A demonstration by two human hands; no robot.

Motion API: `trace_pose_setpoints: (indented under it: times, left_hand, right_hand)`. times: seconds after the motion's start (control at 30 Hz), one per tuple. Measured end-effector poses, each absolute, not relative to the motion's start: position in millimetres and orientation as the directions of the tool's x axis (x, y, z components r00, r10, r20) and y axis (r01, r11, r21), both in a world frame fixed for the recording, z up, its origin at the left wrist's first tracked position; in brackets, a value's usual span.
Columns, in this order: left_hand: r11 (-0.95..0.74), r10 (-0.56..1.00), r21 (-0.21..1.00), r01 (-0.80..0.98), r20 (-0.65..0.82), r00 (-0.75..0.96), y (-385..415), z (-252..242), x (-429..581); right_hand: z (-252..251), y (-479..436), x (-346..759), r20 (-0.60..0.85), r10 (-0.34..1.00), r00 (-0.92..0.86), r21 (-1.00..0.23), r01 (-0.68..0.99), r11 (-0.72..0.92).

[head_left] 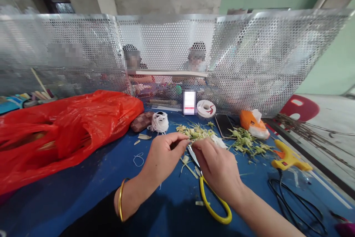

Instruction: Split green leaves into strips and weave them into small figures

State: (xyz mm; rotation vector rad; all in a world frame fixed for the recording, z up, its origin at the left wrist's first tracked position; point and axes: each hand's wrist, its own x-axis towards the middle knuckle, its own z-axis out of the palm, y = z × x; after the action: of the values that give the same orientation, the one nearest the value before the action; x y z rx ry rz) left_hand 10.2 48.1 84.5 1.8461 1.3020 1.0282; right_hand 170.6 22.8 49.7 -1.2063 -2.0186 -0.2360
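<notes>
My left hand [168,155], with a gold bangle at its wrist, is pinched closed above the middle of the blue table. Beside it my right hand [217,163] is closed too, its fingertips close to the left ones. Whatever lies between the fingertips is too small to make out. Scissors with yellow handles [215,207] lie under my right hand, blades pointing away. Just beyond the hands is a pile of pale green plant pieces [196,132], and a second pile [248,142] sits to the right.
A red plastic bag [69,129] covers the left side. Behind stand a ball of white string [159,121], a ribbon roll [206,108], a phone [224,125] and a tissue pack [253,123]. A yellow glue gun [290,158] lies right. Two people sit behind a perforated metal screen [166,33].
</notes>
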Motion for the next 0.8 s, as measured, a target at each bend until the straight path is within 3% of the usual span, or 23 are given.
trace_pose_setpoints:
  times: [0.1, 0.23, 0.33, 0.47, 0.53, 0.67, 0.8]
  left_hand:
    - [-0.399, 0.917, 0.749, 0.529, 0.317, 0.242, 49, 79, 10]
    - [-0.559, 0.828, 0.574, 0.598, 0.356, 0.433, 48, 76, 7]
    - [-0.631, 0.77, 0.531, 0.566, 0.333, 0.545, 48, 79, 6]
    - [-0.63, 0.751, 0.62, 0.468, 0.333, 0.57, 48, 85, 5]
    - [-0.578, 0.789, 0.682, 0.447, 0.329, 0.518, 49, 86, 6]
    - [-0.521, 0.844, 0.736, 0.432, 0.367, 0.392, 50, 82, 7]
    - [-0.535, 0.845, 0.72, 0.441, 0.458, 0.277, 50, 78, 8]
  right_hand:
    - [51, 21, 171, 0.678, 0.653, -0.336, -0.051, 0.865, 0.499]
    - [57, 20, 179, 0.664, 0.646, -0.377, -0.004, 0.861, 0.508]
    - [63, 24, 188, 0.62, 0.698, -0.359, -0.159, 0.813, 0.56]
    - [66, 35, 195, 0.454, 0.853, -0.257, -0.624, 0.592, 0.511]
    - [64, 39, 194, 0.379, 0.9, -0.217, -0.767, 0.47, 0.436]
    - [54, 39, 183, 0.382, 0.916, -0.124, -0.833, 0.384, 0.399]
    - [44, 28, 171, 0.513, 0.854, -0.086, -0.725, 0.488, 0.485]
